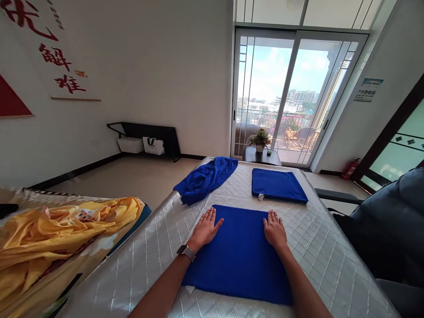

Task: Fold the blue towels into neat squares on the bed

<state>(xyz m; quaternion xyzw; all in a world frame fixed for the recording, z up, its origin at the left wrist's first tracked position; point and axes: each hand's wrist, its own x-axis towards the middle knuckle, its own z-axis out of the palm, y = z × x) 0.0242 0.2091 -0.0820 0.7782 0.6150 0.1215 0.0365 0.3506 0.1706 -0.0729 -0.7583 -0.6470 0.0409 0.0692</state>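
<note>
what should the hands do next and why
Probably lift the left hand and right hand off the near blue cloth: it already lies flat and straight-edged, like the far blue cloth, while the crumpled blue cloth lies bunched.

Blue cloth (238,251) partly behind right forearm (302,276)

"解难" on wall scroll (57,58)

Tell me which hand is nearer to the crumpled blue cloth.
Left. The left hand is just short of the crumpled blue cloth, not touching it; the right hand is farther off, rightward, at the flat blue cloth's right edge.
</note>
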